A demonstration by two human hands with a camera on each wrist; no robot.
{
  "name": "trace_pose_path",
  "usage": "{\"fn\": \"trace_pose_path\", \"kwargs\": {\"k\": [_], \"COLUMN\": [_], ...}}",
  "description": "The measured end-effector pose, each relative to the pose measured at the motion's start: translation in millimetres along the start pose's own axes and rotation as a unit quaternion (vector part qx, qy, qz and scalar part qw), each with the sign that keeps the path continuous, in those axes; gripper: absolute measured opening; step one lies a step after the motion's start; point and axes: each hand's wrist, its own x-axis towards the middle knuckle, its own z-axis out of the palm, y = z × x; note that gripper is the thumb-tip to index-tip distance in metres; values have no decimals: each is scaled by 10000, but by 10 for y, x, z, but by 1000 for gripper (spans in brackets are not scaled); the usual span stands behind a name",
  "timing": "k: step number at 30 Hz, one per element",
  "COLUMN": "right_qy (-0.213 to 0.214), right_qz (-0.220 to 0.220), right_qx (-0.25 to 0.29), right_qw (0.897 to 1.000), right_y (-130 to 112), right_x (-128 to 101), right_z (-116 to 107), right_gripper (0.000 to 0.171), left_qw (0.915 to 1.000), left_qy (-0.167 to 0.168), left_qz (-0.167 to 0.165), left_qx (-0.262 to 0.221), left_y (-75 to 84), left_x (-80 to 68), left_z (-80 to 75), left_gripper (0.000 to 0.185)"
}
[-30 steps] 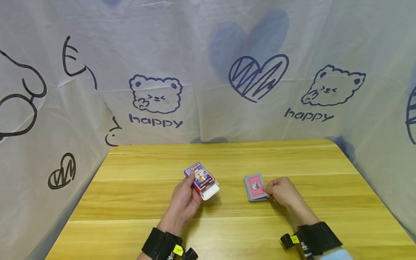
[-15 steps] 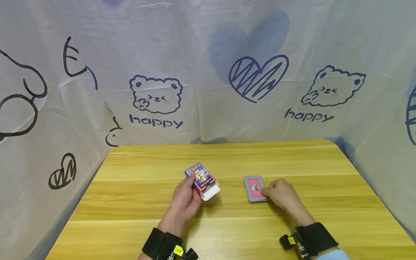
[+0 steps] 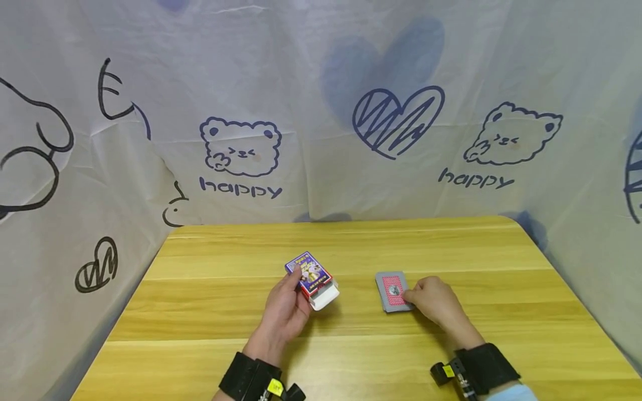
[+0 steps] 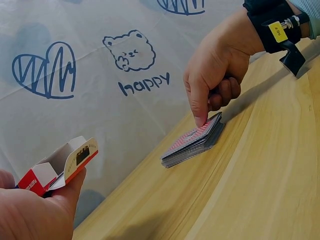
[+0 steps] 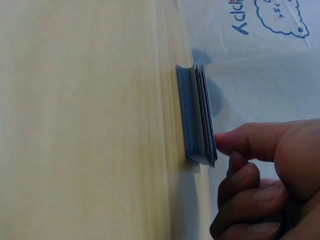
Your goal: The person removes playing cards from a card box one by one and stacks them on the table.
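My left hand grips a blue and red playing-card box, thumb across its printed face. The box's end flap hangs open toward the right, and in the left wrist view the open box shows its pale inside. To the right, a deck of playing cards lies on the table, pink-patterned back up. One fairly straight finger of my right hand presses on the top card near the deck's right edge. In the right wrist view the other fingers are curled beside the deck, off the cards.
The wooden table has a rounded far right corner. White cloth with drawn bears and hearts hangs behind it and along both sides. A black strap with a small camera is on each wrist.
My right hand has moved slightly left, from the deck's edge onto its top. The cards' upper end has lowered a little and looks squarer. The left hand and box have stayed put.
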Motion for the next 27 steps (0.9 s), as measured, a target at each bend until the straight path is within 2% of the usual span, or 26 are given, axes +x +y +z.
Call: {"fn": "trace_pose_path", "kwargs": {"k": [8, 13, 17, 22, 27], "right_qy": [62, 224, 227, 50, -324], "right_qz": [-6, -351, -698, -1132, -1201], "right_qx": [73, 617, 1284, 1829, 2364], "right_qw": [10000, 9972, 9890, 9766, 9637], "right_y": [-63, -255, -491, -743, -849], "right_x": [-30, -134, -245, -382, -469], "right_z": [-26, -33, 37, 205, 380], "right_gripper": [40, 41, 31, 22, 15], "left_qw": [9999, 9996, 9992, 9984, 9968], "left_qy": [-81, -197, -308, -392, -556], "left_qz": [-107, -160, -195, -316, -449], "left_qx": [-25, 82, 180, 258, 364], "left_y": [1, -23, -53, -96, -127], "left_x": [-17, -26, -40, -53, -63], "left_z": [-7, 3, 18, 26, 35], "left_gripper": [58, 58, 58, 58, 58]}}
